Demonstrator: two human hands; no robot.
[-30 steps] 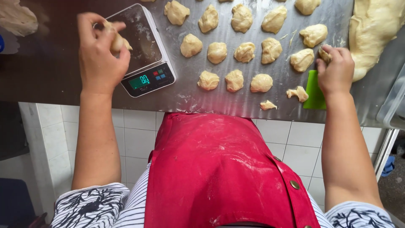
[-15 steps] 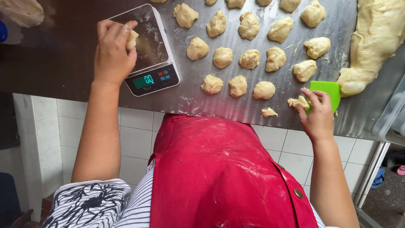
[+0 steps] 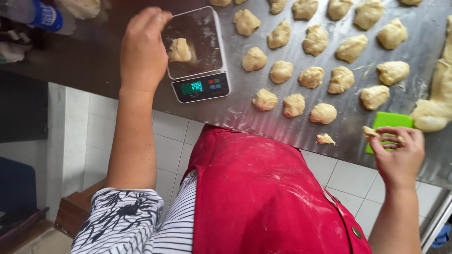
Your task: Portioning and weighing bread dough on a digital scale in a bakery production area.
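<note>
While dough piece [image 3: 180, 50] sits on scale [image 3: 197, 87], left hand [image 3: 142, 51] beside

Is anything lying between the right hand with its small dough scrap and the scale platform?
Yes. Between the right hand, pinching a small dough scrap, and the grey digital scale lie a loose dough bit and rows of pale dough balls on the steel table.

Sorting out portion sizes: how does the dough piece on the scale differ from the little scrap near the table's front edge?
The dough piece on the scale is bigger and lumpier, and sits on the platform beside the left hand. The scrap is much smaller and flatter, lying alone on the steel table. Both are the same pale dough.
</note>
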